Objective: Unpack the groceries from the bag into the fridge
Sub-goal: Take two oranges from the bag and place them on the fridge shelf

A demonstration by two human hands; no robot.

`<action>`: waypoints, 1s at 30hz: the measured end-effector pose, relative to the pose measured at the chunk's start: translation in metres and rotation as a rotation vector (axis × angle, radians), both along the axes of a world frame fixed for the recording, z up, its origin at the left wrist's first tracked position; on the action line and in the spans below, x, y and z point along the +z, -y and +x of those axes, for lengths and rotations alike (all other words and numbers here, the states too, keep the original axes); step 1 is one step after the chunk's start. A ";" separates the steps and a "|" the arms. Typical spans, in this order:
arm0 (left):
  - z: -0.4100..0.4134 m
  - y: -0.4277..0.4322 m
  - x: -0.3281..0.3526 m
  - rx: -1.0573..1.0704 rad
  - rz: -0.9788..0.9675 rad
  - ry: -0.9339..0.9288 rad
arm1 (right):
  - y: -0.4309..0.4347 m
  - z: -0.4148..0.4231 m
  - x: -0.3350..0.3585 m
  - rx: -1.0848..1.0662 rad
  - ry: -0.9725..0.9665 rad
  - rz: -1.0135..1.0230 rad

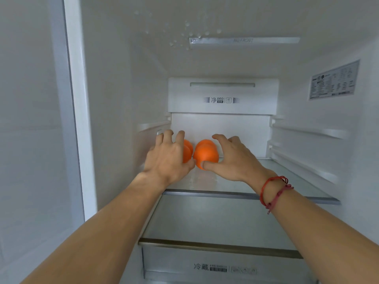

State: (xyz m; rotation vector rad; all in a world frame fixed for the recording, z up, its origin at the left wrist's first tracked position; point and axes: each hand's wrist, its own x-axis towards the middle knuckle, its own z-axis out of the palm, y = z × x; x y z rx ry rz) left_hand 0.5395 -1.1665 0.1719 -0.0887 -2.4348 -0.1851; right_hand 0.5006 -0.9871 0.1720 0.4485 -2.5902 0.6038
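Reaching deep into the fridge, your left hand (170,155) cups one orange (187,151) and your right hand (231,158) curls loosely around a second orange (206,153), thumb touching its front. Both fruits sit side by side at the back of the glass shelf (287,181). Settle each until steady, then ease your fingers away gently so neither rolls forward.
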 end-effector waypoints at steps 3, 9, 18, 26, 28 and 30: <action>0.019 -0.003 -0.002 -0.007 -0.037 -0.088 | -0.006 0.022 -0.002 -0.001 -0.054 0.017; 0.058 -0.003 -0.010 -0.023 -0.053 -0.219 | -0.019 0.067 -0.008 -0.038 -0.191 0.087; 0.110 0.000 -0.038 -0.071 -0.063 -0.304 | -0.030 0.112 -0.030 -0.092 -0.335 0.141; 0.125 -0.008 -0.047 -0.107 -0.030 -0.316 | -0.036 0.133 -0.039 -0.117 -0.341 0.152; 0.128 -0.012 -0.051 -0.116 -0.027 -0.314 | -0.041 0.138 -0.041 -0.126 -0.321 0.149; 0.131 -0.014 -0.057 -0.121 -0.036 -0.290 | -0.045 0.146 -0.045 -0.150 -0.305 0.153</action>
